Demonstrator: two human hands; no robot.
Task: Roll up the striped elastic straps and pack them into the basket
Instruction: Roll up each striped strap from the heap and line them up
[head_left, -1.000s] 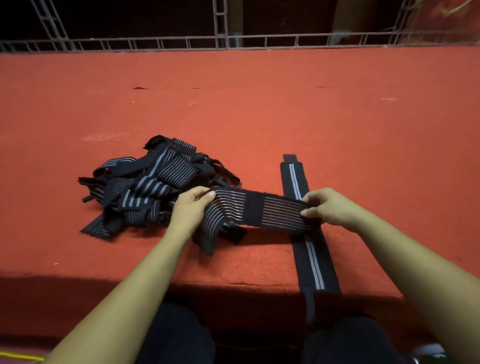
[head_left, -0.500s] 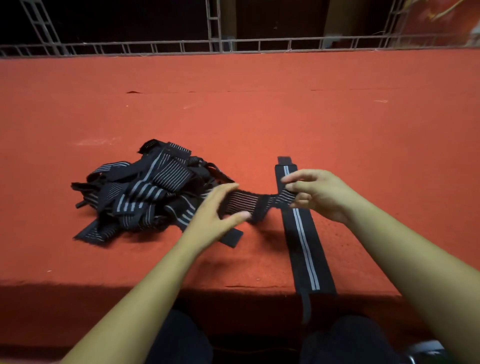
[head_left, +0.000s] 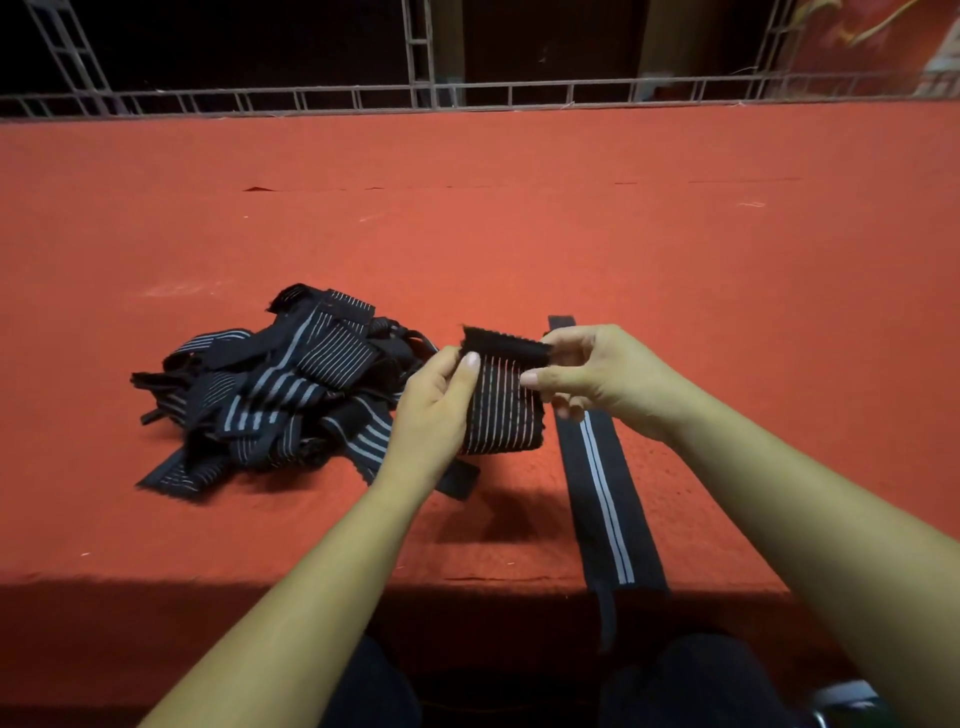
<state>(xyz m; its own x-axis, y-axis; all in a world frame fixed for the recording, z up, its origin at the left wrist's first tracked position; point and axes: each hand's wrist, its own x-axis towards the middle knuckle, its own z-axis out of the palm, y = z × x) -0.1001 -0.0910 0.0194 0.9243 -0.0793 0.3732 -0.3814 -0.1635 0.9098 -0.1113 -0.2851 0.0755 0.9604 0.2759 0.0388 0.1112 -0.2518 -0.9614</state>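
The striped strap (head_left: 501, 410) in work is held up off the bench (head_left: 519, 234), between the two hands and straight ahead of the person. The left hand (head_left: 434, 410) pinches its left edge, thumb on the face toward the camera, and the right hand (head_left: 602, 374) pinches the top right corner, its fingers (head_left: 566, 343) curled over a dark end that folds toward the person. So both hands are clamped on this one strap. Its stripes run from that folded top down toward the person, so the long axis points away from the body. A roll would likely start at the top fold and turn down the length. Both hands are on it, the right one at the end that starts the roll. Just left of the left hand lies the pile of straps (head_left: 270, 395), loose and tangled. Just under the right hand a flat strap (head_left: 605, 499) lies lengthwise, its near end hanging over the bench's front edge. Beyond the hands the bench runs open to a railing (head_left: 467, 96). No basket is in view, so I cannot tell which way the finished roll must go.
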